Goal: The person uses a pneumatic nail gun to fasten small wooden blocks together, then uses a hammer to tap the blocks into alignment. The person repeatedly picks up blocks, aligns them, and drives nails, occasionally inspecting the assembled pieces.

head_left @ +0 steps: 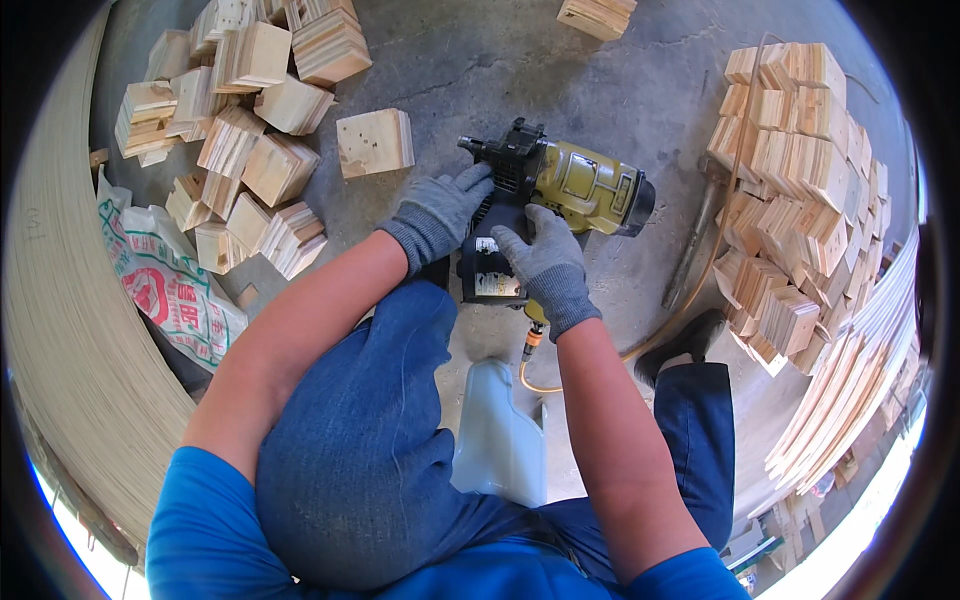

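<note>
An olive-yellow and black air nail gun (590,188) lies on its side in front of my knees, its nose toward the left. My gloved left hand (438,212) is closed about the black part near the nose, fingertips on its edge. Across the handle and black magazine area rests my gloved right hand (550,262), its fingers bent against the tool. What the undersides of both hands touch is hidden. An orange-brown air hose (645,350) joins the tool at an orange and metal coupling (532,342) just below it.
Stacks of square plywood blocks (250,150) stand at the left, with a lone block (372,143) nearer the tool. A tall block pile (800,190) rises at the right. A printed sack (165,280), thin sheets (850,380) and a pale blue plastic piece (500,435) are around me.
</note>
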A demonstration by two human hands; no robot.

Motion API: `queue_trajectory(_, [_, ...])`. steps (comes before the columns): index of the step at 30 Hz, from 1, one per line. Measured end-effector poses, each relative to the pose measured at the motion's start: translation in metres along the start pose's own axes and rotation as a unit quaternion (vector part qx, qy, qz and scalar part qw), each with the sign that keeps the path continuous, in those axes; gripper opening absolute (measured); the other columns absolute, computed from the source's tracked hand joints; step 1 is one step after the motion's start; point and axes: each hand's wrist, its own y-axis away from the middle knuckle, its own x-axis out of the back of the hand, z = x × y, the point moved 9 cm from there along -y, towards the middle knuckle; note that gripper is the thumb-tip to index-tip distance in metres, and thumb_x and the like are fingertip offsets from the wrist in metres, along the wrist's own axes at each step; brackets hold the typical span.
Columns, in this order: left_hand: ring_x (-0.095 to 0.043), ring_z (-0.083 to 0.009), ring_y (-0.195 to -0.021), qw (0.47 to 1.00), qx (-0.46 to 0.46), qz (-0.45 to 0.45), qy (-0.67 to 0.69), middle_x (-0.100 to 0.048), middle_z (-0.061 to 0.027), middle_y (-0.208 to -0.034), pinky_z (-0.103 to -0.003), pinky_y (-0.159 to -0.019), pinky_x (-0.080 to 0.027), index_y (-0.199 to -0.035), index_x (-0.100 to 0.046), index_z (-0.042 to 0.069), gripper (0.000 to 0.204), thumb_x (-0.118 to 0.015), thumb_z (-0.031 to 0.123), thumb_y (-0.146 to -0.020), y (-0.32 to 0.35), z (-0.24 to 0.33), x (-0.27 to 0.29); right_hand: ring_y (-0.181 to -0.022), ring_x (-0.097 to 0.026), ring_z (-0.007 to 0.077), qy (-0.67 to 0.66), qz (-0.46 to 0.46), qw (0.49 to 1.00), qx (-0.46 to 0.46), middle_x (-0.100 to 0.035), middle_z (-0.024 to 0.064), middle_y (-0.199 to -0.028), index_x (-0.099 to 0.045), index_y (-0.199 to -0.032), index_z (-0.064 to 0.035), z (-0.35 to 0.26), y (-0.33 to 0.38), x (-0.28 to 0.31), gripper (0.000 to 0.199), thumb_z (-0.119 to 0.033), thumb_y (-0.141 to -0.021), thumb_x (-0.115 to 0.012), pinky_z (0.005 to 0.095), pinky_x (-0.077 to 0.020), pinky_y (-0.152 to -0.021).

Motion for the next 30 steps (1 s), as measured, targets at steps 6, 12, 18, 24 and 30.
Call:
queue_trajectory(6, [-0.068, -0.0339, -0.115, 0.999, -0.006, 0.029, 0.033, -0.049, -0.0119, -0.160, -0.045, -0.102, -0.053, -0.144, -0.060, 0.010, 0.054, -0.061, 0.019, -0.090, 0.002, -0.006, -0.003, -0.124, -0.064, 0.0405, 0.132, -0.054, 0.989, -0.040, -0.063, 0.0268, -0.133, -0.057, -0.139, -0.0016, -0.022, -0.006, -0.011, 0.080, -0.061, -0.087, -0.072, 0.0467, -0.0511, -0.107])
queue_trajectory(12, [-0.071, -0.0293, -0.107, 0.996, -0.041, 0.075, -0.002, -0.051, -0.0071, -0.158, -0.046, -0.095, -0.055, -0.138, -0.064, 0.014, 0.049, -0.063, 0.024, -0.091, 0.001, -0.014, -0.011, -0.115, -0.068, 0.0419, 0.152, -0.039, 0.984, -0.083, -0.068, 0.0286, -0.120, -0.062, -0.126, 0.0034, -0.033, -0.010, -0.017, 0.076, -0.057, -0.083, -0.077, 0.0460, -0.0547, -0.101])
queue_trajectory(18, [-0.068, -0.0331, -0.115, 0.999, -0.022, 0.021, 0.030, -0.050, -0.0093, -0.159, -0.046, -0.101, -0.053, -0.141, -0.063, 0.013, 0.051, -0.061, 0.018, -0.090, 0.001, -0.010, -0.001, -0.119, -0.067, 0.0402, 0.139, -0.008, 0.984, -0.110, -0.065, 0.0258, -0.126, -0.057, -0.131, -0.0010, -0.025, -0.015, -0.018, 0.076, -0.055, -0.082, -0.079, 0.0466, -0.0541, -0.102])
queue_trajectory(24, [-0.067, -0.0347, -0.118, 0.998, -0.030, 0.042, 0.048, -0.051, -0.0105, -0.158, -0.046, -0.103, -0.053, -0.139, -0.064, 0.012, 0.050, -0.060, 0.016, -0.089, 0.004, -0.013, -0.004, -0.119, -0.067, 0.0410, 0.059, 0.040, 0.994, -0.084, -0.068, 0.0287, -0.125, -0.061, -0.132, 0.0031, -0.002, -0.021, -0.019, 0.070, -0.043, -0.082, -0.077, 0.0456, -0.0533, -0.103])
queue_trajectory(30, [-0.069, -0.0342, -0.116, 0.995, -0.018, -0.016, 0.093, -0.053, -0.0109, -0.156, -0.044, -0.104, -0.052, -0.134, -0.068, 0.011, 0.045, -0.059, 0.015, -0.091, 0.015, -0.004, -0.008, -0.113, -0.070, 0.0395, -0.039, 0.038, 0.991, -0.119, -0.072, 0.0277, -0.120, -0.069, -0.124, 0.0054, 0.017, 0.001, -0.004, 0.061, -0.042, -0.086, -0.073, 0.0442, -0.0535, -0.101])
